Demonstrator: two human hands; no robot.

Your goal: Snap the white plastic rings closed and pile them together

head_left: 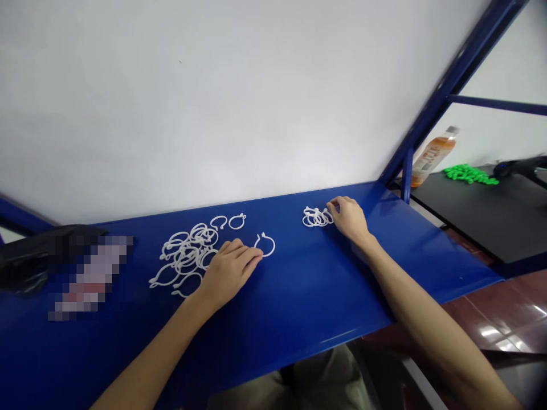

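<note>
My left hand (231, 267) pinches an open white plastic ring (273, 246) between thumb and fingertips, just above the blue table (294, 296). The ring has a gap at its top, with small knobs at the ends. Under and left of that hand lies a loose pile of similar white rings (186, 256), partly hidden by the fingers. Two single rings (237, 222) lie behind it. Over to the right, my right hand (348, 217) has its fingertips closed at the edge of a small overlapping cluster of white rings (314, 217), on the rightmost one.
A black plastic bag (25, 256) and a blurred-out packet (92, 279) lie at the left. A white wall (256, 114) backs the table. Beyond the blue frame (427, 97), a black table (461, 213) holds a drink bottle (433, 156) and green pieces (470, 174).
</note>
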